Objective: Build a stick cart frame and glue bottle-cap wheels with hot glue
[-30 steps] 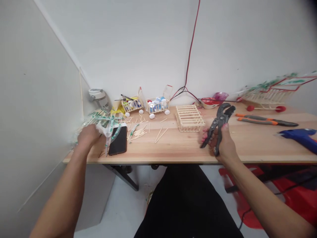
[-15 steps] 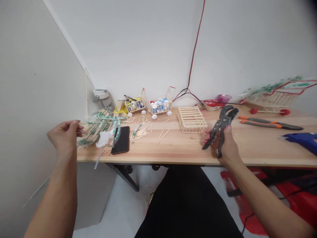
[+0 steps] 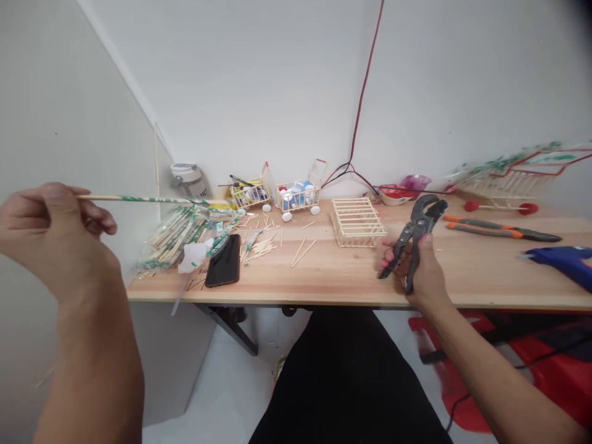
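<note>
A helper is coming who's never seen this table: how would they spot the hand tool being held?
On the wooden table, find the pale slatted stick frame near the middle. Just right of it, the right hand holds the dark grey hand tool, handles spread, hooked head up. Unlike the pliers lying farther right, it has no orange.

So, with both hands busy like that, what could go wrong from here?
The left hand pinches the long stick near one end, so the far end might swing and knock something. The black plier-like tool in the right hand stands open and could nip skin. The slatted wooden frame looks close to that hand and might get bumped.
</note>
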Action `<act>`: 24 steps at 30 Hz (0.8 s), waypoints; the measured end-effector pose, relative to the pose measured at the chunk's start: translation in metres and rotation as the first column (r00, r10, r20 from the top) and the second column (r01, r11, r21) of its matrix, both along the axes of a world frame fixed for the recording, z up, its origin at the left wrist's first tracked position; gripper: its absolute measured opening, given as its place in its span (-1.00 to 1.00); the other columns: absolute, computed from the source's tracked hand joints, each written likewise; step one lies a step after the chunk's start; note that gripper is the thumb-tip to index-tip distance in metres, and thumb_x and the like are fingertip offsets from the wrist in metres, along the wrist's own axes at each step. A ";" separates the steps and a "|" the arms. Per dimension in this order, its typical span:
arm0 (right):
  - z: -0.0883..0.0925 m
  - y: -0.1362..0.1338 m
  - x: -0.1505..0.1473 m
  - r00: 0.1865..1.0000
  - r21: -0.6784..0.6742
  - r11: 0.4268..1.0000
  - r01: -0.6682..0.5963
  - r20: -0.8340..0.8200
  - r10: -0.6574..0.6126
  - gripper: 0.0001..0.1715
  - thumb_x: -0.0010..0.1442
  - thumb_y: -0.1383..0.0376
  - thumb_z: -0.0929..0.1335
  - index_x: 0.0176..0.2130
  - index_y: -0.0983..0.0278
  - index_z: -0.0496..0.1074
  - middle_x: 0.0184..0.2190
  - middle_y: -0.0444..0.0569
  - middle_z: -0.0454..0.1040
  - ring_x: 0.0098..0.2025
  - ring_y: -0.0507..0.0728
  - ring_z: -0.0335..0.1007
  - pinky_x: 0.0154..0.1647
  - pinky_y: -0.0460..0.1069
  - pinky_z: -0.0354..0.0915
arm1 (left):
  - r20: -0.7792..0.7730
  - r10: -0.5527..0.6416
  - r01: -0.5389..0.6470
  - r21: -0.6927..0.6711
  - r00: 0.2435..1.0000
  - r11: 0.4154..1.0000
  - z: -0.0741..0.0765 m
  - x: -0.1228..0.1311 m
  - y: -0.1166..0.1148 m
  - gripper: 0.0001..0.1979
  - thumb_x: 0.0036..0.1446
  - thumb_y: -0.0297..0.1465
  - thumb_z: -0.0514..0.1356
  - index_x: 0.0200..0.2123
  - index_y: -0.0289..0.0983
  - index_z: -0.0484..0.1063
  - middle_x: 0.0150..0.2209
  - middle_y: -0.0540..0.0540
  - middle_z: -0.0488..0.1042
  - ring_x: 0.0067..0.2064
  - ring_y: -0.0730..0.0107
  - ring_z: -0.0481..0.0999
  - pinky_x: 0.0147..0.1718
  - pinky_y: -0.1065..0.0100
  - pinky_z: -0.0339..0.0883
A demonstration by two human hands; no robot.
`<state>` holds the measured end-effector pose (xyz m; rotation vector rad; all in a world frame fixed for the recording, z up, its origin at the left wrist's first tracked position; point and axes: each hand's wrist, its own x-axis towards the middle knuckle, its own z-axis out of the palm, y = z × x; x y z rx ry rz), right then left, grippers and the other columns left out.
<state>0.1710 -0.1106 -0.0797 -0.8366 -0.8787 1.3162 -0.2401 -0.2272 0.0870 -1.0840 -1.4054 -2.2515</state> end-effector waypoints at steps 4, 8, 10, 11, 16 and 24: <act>0.003 -0.008 -0.004 1.000 0.039 0.999 -0.027 -0.009 0.027 -0.25 -0.02 -0.28 0.39 -0.24 0.34 0.51 -0.63 -0.17 0.30 -0.59 0.04 0.25 -0.57 -0.04 0.28 | 0.018 -0.349 0.349 -0.017 0.937 0.937 -0.017 0.018 0.003 -0.76 0.01 -0.34 0.31 -0.55 -0.33 0.34 -0.66 0.08 0.27 -0.65 0.54 0.25 -0.69 0.46 0.08; 0.006 -0.033 -0.022 0.980 -0.063 0.979 -0.193 0.028 0.196 -0.34 0.03 -0.19 0.42 -0.21 0.32 0.50 -0.62 -0.19 0.31 -0.59 0.03 0.26 -0.59 -0.06 0.25 | 0.196 -0.552 0.580 -0.132 0.810 0.804 -0.039 0.047 0.012 -0.66 -0.06 -0.23 0.41 -0.53 -0.34 0.39 -0.66 0.05 0.31 -0.67 0.53 0.27 -0.73 0.47 0.11; 0.008 -0.050 -0.035 0.949 -0.136 0.948 -0.288 0.089 0.301 -0.36 0.11 -0.18 0.38 -0.16 0.33 0.50 -0.59 -0.16 0.35 -0.57 0.04 0.31 -0.58 -0.07 0.25 | 0.235 -0.592 0.632 -0.161 0.771 0.759 -0.049 0.062 0.019 -0.65 -0.04 -0.19 0.40 -0.51 -0.33 0.40 -0.64 0.04 0.33 -0.65 0.54 0.29 -0.71 0.49 0.14; 0.010 -0.058 -0.042 0.928 -0.141 0.933 -0.331 0.132 0.349 -0.36 0.14 -0.18 0.35 -0.16 0.33 0.50 -0.58 -0.15 0.37 -0.56 0.04 0.33 -0.56 -0.06 0.26 | 0.244 -0.602 0.645 -0.173 0.760 0.744 -0.053 0.068 0.022 -0.65 -0.01 -0.17 0.38 -0.51 -0.31 0.39 -0.64 0.05 0.33 -0.65 0.54 0.30 -0.71 0.49 0.15; 0.019 -0.081 -0.068 0.810 -0.145 0.861 -0.488 0.292 0.509 -0.36 0.15 -0.19 0.33 -0.24 0.33 0.50 -0.59 -0.14 0.39 -0.59 0.03 0.30 -0.54 -0.06 0.25 | 0.263 -0.606 0.659 -0.233 0.751 0.715 -0.073 0.085 0.040 -0.65 0.08 -0.12 0.31 -0.50 -0.26 0.36 -0.62 0.05 0.36 -0.64 0.55 0.32 -0.69 0.51 0.15; 0.014 -0.087 -0.073 0.822 -0.181 0.854 -0.487 0.237 0.518 -0.52 0.13 -0.07 0.41 -0.48 0.27 0.38 -0.64 -0.18 0.30 -0.59 0.01 0.24 -0.51 -0.06 0.24 | 0.298 -0.567 0.636 -0.249 0.768 0.731 -0.098 0.098 0.058 -0.68 0.16 -0.13 0.24 -0.43 -0.26 0.36 -0.56 0.03 0.40 -0.58 0.53 0.38 -0.63 0.51 0.21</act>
